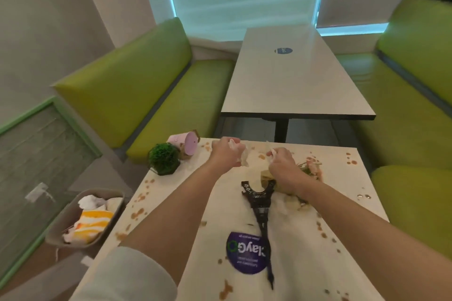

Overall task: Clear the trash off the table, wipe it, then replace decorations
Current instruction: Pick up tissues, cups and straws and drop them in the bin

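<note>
My left hand (226,154) and right hand (281,164) each clutch crumpled napkins (242,156). The bin (61,227) sits at eight o'clock, nearer my left.

- Surface (195,215): smooth pale laminate with a slight sheen, spotted with brown sauce stains.
- Round sticker (247,253): glossy printed film, dark purple.
- Tower model (260,205): dark, looks like metal, faintly shiny.
- Tissue (241,154): thin crumpled white paper, matt, in the left hand's grip.
- Pot (187,145): pink, smooth, matt.
- Ball plant (163,157): green plastic foliage, rough-textured.
- Bin (61,225): grey matt plastic, holding crumpled paper.
- Bench seats (151,85): green vinyl-like upholstery, smooth, low gloss.
</note>
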